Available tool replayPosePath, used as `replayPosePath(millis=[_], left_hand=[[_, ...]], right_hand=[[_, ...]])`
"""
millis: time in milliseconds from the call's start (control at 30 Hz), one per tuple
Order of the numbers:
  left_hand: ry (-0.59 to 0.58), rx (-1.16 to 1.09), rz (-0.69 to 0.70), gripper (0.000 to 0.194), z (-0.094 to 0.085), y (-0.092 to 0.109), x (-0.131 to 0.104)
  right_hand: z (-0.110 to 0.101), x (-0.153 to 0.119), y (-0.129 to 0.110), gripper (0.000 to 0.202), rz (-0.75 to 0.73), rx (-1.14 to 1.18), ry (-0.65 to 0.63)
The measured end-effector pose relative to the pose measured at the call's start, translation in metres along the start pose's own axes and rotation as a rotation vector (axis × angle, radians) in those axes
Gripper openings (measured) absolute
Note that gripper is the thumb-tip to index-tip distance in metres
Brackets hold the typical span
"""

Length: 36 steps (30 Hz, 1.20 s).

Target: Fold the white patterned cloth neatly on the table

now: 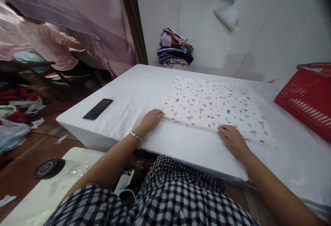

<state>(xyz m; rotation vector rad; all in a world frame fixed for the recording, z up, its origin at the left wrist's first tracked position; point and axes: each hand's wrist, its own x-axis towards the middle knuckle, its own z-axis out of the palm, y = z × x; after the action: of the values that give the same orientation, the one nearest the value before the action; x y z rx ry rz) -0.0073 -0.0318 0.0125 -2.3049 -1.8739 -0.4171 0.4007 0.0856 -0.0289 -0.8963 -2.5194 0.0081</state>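
A white cloth with small printed figures (207, 103) lies flat on the white-covered table (134, 96), its layered edge towards me. At the near left corner of the cloth, my left hand (152, 118) pinches the edge, with a silver bracelet on the wrist. My right hand (231, 135) rests on the same near edge, further right, its fingers together over the cloth. The thumbs are partly hidden along the edge.
A black phone (98, 109) lies on the table's left part. A red basket (307, 96) stands at the right. Folded clothes (176, 49) are stacked behind the far edge. A person in pink (51, 41) is beyond the curtain at left.
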Motion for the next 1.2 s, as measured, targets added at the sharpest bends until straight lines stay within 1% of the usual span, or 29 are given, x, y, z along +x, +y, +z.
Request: replayPosePath(millis=[133, 267, 500, 667, 833, 933, 1000, 1033, 1133, 1200], left_hand=[[-0.006, -0.029, 0.003, 0.030, -0.001, -0.006, -0.007], [-0.022, 0.006, -0.028, 0.032, -0.005, -0.005, -0.011], [-0.055, 0.089, -0.154, 0.034, -0.009, -0.002, -0.006], [-0.120, 0.101, -0.134, 0.035, -0.006, 0.000, -0.014], [-0.095, 0.070, -0.161, 0.040, -0.007, 0.000, -0.020], [-0.016, 0.065, -0.169, 0.039, -0.007, 0.007, -0.012], [0.047, 0.061, -0.125, 0.037, -0.005, 0.016, -0.001], [0.061, 0.053, -0.087, 0.038, -0.002, 0.021, 0.004], [0.024, 0.022, 0.011, 0.044, 0.011, 0.030, 0.019], [-0.007, 0.004, 0.007, 0.048, 0.023, 0.029, 0.025]], right_hand=[[0.000, -0.001, -0.002, 0.035, 0.012, -0.005, 0.005], [-0.001, -0.002, -0.004, 0.035, 0.026, -0.021, -0.011], [0.001, -0.003, -0.004, 0.035, 0.013, -0.038, 0.004], [0.002, -0.004, -0.004, 0.034, 0.016, -0.027, 0.016], [0.000, -0.003, -0.005, 0.034, 0.025, -0.030, 0.007], [-0.003, 0.000, -0.008, 0.034, 0.034, -0.017, -0.013], [-0.005, 0.003, -0.012, 0.033, 0.053, -0.011, -0.033], [-0.006, 0.004, -0.014, 0.033, 0.065, -0.005, -0.042], [-0.010, 0.008, -0.019, 0.032, 0.102, 0.031, -0.063], [-0.014, 0.007, -0.019, 0.033, 0.113, 0.060, -0.077]])
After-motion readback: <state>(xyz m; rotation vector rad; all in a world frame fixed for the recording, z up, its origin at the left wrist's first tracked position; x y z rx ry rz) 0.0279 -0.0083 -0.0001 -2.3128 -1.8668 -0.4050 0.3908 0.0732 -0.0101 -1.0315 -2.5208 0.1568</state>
